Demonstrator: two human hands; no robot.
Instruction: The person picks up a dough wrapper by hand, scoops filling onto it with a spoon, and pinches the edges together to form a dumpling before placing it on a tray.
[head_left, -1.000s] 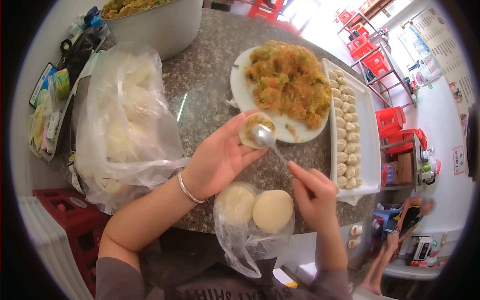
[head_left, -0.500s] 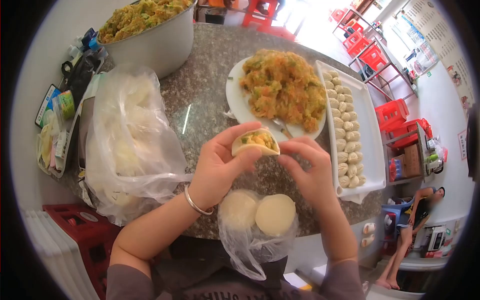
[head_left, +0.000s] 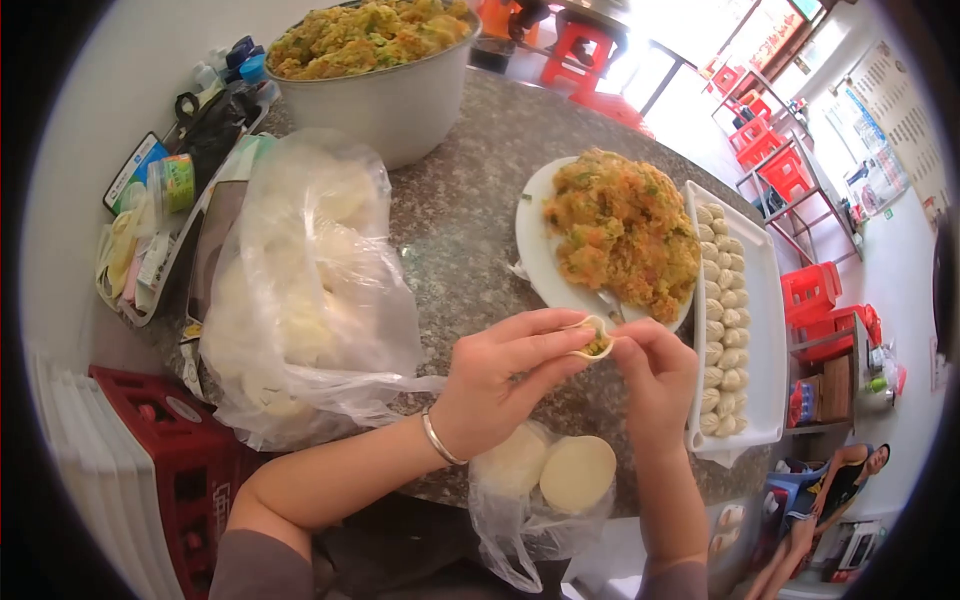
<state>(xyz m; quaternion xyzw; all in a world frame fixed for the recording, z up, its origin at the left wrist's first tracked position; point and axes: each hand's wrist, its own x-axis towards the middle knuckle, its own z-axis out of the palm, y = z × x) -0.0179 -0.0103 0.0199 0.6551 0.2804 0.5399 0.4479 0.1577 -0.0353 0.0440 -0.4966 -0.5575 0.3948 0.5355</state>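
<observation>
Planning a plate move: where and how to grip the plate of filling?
I'd pinch the bare rim of the plate on its left, coming in from that side: the filling heaps toward the right edge, where the tray sits close.

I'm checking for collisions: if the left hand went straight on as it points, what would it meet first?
Beyond the pale folded dough wrapper at its fingertips, the left hand would probably meet the right hand first, though depth is unclear.
</observation>
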